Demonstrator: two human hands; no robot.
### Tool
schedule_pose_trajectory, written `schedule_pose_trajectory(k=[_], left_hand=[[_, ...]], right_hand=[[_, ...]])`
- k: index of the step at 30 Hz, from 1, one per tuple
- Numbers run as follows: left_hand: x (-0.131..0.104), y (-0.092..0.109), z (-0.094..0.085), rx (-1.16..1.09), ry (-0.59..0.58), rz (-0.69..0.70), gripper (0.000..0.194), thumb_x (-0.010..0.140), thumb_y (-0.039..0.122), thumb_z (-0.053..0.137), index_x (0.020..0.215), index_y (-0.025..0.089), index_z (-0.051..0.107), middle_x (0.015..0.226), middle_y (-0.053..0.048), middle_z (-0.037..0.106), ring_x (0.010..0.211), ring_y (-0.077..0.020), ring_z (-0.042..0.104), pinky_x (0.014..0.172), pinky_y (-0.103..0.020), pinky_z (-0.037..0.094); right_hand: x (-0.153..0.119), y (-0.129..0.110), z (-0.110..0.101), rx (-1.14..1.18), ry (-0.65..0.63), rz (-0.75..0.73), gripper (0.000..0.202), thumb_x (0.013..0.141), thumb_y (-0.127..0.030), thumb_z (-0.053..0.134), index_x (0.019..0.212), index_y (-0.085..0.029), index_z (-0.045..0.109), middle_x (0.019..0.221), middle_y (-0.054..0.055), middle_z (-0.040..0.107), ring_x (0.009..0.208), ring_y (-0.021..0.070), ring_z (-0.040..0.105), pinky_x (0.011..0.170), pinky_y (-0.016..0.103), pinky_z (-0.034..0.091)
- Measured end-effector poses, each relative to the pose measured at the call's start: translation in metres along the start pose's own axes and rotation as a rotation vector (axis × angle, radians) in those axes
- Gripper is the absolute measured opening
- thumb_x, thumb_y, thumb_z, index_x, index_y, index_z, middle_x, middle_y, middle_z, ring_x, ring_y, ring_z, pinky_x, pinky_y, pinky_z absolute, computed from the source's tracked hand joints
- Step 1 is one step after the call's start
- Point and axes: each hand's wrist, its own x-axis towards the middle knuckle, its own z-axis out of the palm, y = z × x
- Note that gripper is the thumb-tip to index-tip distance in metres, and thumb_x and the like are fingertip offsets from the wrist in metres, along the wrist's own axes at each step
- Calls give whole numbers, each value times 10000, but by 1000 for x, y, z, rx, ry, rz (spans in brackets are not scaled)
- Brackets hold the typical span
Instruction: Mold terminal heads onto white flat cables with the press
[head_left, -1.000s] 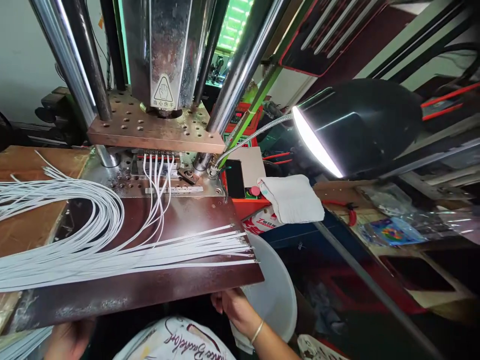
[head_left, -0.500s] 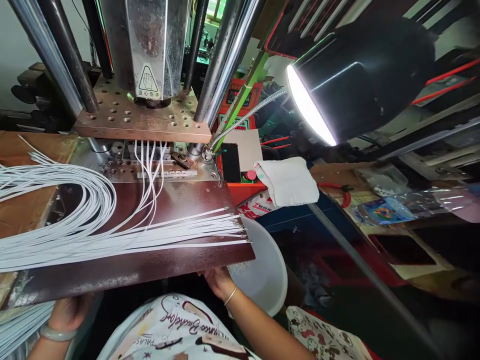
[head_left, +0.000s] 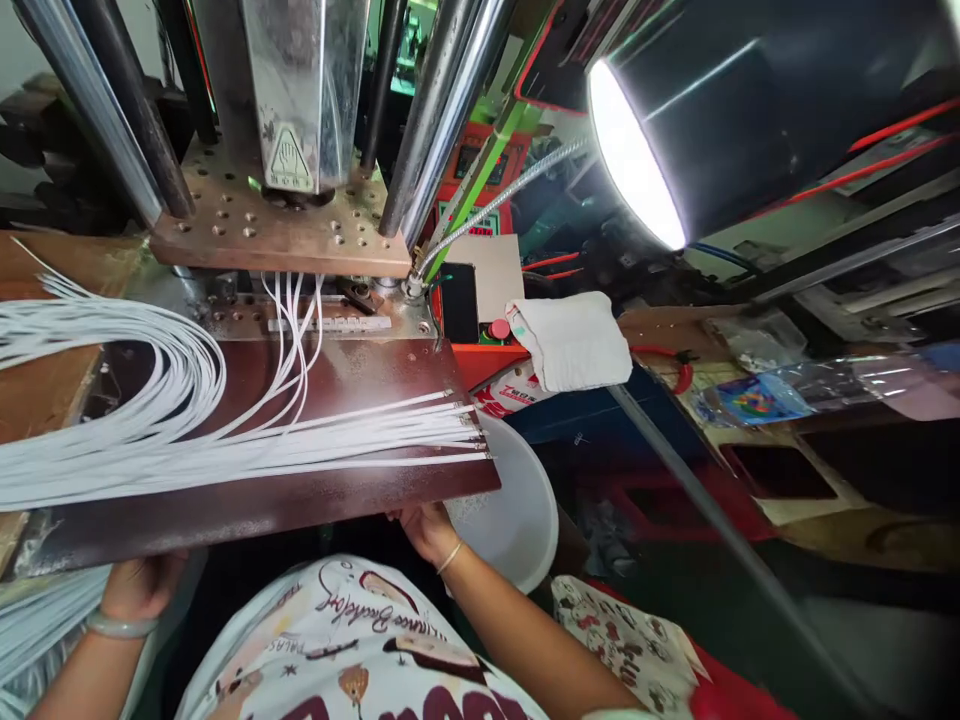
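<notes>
A dark red-brown board (head_left: 360, 365) lies in front of the press. White flat cables (head_left: 300, 450) run across it, their ends toward its right edge, with a looped bundle at the left. Several cable strands lead up under the copper-coloured press plate (head_left: 285, 235). My left hand (head_left: 142, 585), a pale bangle on its wrist, is below the board's front edge at the left; its fingers are hidden. My right hand (head_left: 426, 532) is at the underside of the front edge near the right corner, its fingers mostly hidden under the board.
A pale round tub (head_left: 517, 510) stands right of the board. Beyond it are a folded white cloth (head_left: 574, 342) on a slanting bar, a red emergency button (head_left: 499, 329) and a bright lamp (head_left: 637, 155). More white cables (head_left: 52, 625) hang at the lower left.
The whole view has shifted, so the board and press sit slightly higher and the lamp looks larger. Both hands remain under the board's front edge, and more of my left hand shows.
</notes>
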Motion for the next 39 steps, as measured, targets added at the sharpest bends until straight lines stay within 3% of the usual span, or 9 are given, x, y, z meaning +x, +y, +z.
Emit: schedule_pose_trajectory(k=[7, 12, 15, 18, 20, 23, 27, 32, 39], left_hand=[[3, -1, 12, 226, -45, -24, 544, 917, 673, 568, 1280, 275, 646, 1272, 20, 754, 1312, -175, 591, 1128, -312, 505], [-25, -2, 1, 643, -349, -35, 865, 766, 961, 411, 1125, 242, 729, 1069, -35, 799, 1124, -308, 684, 923, -470, 616], [-46, 18, 0, 892, -508, -29, 686, 408, 710, 920, 925, 271, 817, 866, -51, 811, 780, -326, 747, 729, -444, 647], [-59, 55, 24, 1107, -777, 250, 337, 503, 522, 917, 792, 365, 848, 767, -26, 801, 674, -323, 752, 724, -441, 659], [-60, 78, 59, 1108, -932, 522, 204, 708, 515, 778, 864, 407, 851, 838, 2, 814, 759, -310, 777, 806, -430, 669], [-47, 89, 123, 1173, -1034, 820, 396, 935, 432, 539, 1225, 317, 782, 1255, -15, 767, 1154, -280, 736, 1097, -420, 573], [-16, 67, 182, 1426, -1161, 1004, 632, 1021, 480, 422, 1504, 85, 532, 1618, -180, 463, 1505, -321, 448, 1281, -514, 344], [7, 62, 186, 1558, -1022, 1028, 608, 1045, 508, 306, 1384, 107, 613, 1457, -189, 600, 1366, -327, 559, 1222, -504, 402], [7, 81, 206, 1808, -993, 794, 436, 888, 514, 526, 1110, 179, 694, 1048, -120, 677, 914, -311, 662, 851, -432, 549]], right_hand=[[7, 5, -15, -147, 44, 109, 577, 753, -798, 681, 759, -239, 542, 613, -23, 614, 564, 147, 588, 562, 284, 504], [-26, -15, -10, -346, -111, 111, 526, 774, -727, 708, 694, -214, 626, 588, -16, 630, 538, 128, 554, 533, 252, 441], [-44, -72, 13, -692, -605, -207, 283, 825, -491, 792, 771, -226, 710, 635, -27, 659, 568, 125, 547, 592, 265, 449], [-22, -140, 47, -1209, -944, -864, 267, 1048, -335, 499, 943, -219, 715, 762, 23, 693, 693, 167, 600, 700, 315, 494], [20, -173, 74, -1534, -723, -1088, 364, 1085, -269, 360, 997, -176, 701, 872, 85, 692, 831, 219, 629, 762, 368, 510], [99, -194, 110, -1847, -361, -1042, 348, 1080, -169, 315, 1142, -104, 651, 1106, 152, 652, 1081, 291, 622, 926, 474, 508], [163, -191, 126, -1909, -369, -1022, 357, 1104, -161, 252, 1183, -89, 592, 1223, 149, 584, 1214, 296, 561, 1041, 530, 461], [143, -203, 93, -1947, -459, -1044, 194, 1062, -155, 431, 1125, -142, 613, 1203, 125, 605, 1172, 271, 556, 1038, 479, 457], [68, -218, 24, -1510, -167, -961, 244, 999, -250, 574, 1220, -156, 619, 1126, 120, 666, 1059, 263, 601, 962, 427, 498]])
